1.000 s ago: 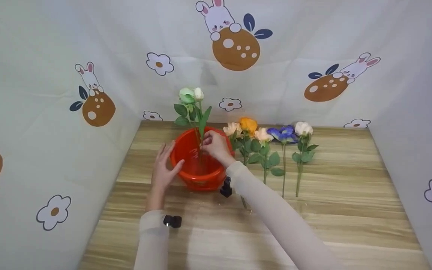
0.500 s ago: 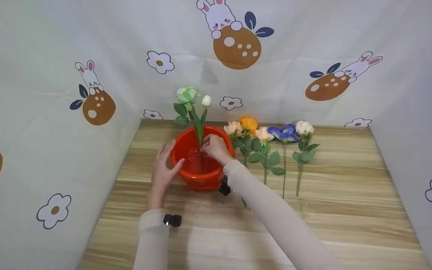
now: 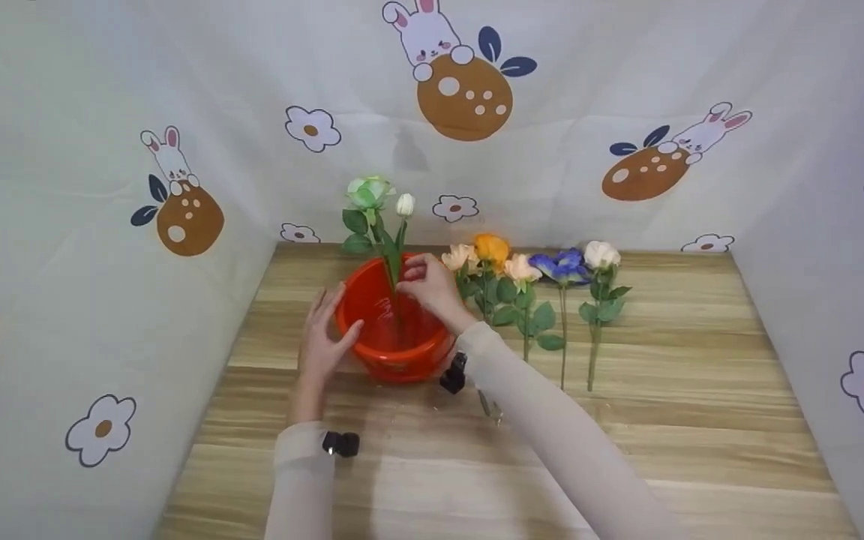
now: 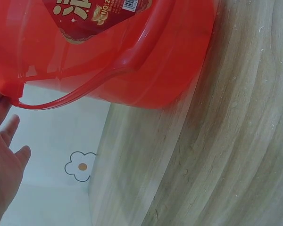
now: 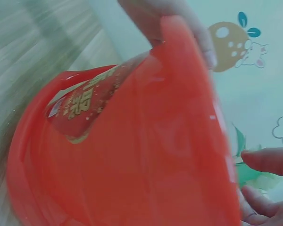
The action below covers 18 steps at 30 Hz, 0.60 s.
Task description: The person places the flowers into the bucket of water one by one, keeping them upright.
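Note:
A red plastic bucket [image 3: 402, 360] stands on the wooden table, a light green flower [image 3: 369, 193] and a white tulip [image 3: 405, 205] leaning upright inside it. At the bucket's left rim lies my left hand [image 3: 322, 345], fingers spread and relaxed; the left wrist view shows its fingertips beside the bucket's handle [image 4: 70, 98]. My right hand [image 3: 432, 289] is over the right part of the opening, fingertips right beside the tulip's stem. In the right wrist view, thumb [image 5: 264, 159] and forefinger are parted, with pale green showing between them.
Right of the bucket lie several more flowers: peach ones [image 3: 522, 268], an orange one [image 3: 492, 249], a blue-purple one [image 3: 563, 266] and a cream one [image 3: 601, 255], stems toward me. A patterned white cloth [image 3: 552, 172] stands behind and at both sides of the table [image 3: 687, 390].
The tulip has sunk lower and tipped away from the green flower. My right hand moved down with it, then its fingers parted from the stem. The left hand stayed at the rim.

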Motion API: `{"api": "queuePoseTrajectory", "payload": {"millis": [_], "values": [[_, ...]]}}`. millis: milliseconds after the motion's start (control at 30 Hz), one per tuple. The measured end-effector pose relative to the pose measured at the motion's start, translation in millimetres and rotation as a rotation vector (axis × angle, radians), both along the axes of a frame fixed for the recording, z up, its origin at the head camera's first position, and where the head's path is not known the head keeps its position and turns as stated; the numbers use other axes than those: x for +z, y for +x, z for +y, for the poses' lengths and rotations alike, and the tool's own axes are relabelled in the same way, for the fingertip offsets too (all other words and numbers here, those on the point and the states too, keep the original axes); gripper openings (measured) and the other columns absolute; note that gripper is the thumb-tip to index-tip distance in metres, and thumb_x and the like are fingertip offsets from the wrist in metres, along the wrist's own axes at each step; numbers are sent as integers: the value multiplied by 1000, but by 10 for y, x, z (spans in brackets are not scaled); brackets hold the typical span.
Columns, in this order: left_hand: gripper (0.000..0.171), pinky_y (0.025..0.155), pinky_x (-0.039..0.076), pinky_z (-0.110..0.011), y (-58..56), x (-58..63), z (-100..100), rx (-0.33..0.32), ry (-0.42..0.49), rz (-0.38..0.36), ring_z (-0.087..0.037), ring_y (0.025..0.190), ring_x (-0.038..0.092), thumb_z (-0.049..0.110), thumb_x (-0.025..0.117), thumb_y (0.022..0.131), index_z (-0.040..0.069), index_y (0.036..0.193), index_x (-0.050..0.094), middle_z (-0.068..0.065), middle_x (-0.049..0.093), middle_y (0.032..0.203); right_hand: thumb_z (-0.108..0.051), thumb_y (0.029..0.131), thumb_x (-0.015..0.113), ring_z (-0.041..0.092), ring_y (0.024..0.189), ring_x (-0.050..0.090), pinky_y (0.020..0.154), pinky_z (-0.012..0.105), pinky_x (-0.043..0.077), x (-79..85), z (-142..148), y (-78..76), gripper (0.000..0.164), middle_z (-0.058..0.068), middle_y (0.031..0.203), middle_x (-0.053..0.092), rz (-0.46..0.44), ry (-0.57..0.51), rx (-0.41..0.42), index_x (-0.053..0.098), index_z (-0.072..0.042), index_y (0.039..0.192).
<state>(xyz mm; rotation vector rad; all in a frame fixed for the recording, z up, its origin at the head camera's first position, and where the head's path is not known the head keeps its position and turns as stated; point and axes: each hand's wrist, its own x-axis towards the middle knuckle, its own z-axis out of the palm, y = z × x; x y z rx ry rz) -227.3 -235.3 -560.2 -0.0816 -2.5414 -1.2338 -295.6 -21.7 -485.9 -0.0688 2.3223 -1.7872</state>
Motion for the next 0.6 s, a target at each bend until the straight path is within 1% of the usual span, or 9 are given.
{"api": "queuePoseTrajectory", "payload": {"millis": [133,233,367,467,600], "values": [[66,119,24,-65,-1,-16,-15,-8,7,29,-38,150,27,24,73,88,14,148,49,-14,46,154,-3,86,74,28,99,70,83,31,61,31,71,20,37,18,114,68,47,-60,-15,61,-1,121],[66,120,24,-65,5,-20,-18,-8,19,30,-38,150,27,25,73,87,14,148,49,-12,47,154,-3,86,74,30,101,71,85,32,61,52,144,25,36,19,116,69,68,-100,-14,61,0,120],[67,119,24,-65,4,-21,-14,-1,15,19,-34,151,27,28,72,87,16,149,48,-9,48,154,-3,87,74,29,99,71,86,32,60,91,279,12,36,21,117,70,94,-140,-20,62,1,120],[67,119,25,-66,-3,-20,-8,0,7,10,-33,151,26,29,72,87,17,149,48,-8,47,155,-2,87,73,25,95,70,85,31,61,113,408,-5,35,22,116,70,110,-159,-43,62,3,119],[67,119,24,-66,-4,-11,-2,-5,7,14,-34,151,27,28,72,87,16,149,48,-10,47,155,-1,88,71,20,91,69,84,31,61,105,617,-26,35,24,116,69,102,-207,-72,61,6,120]]}}
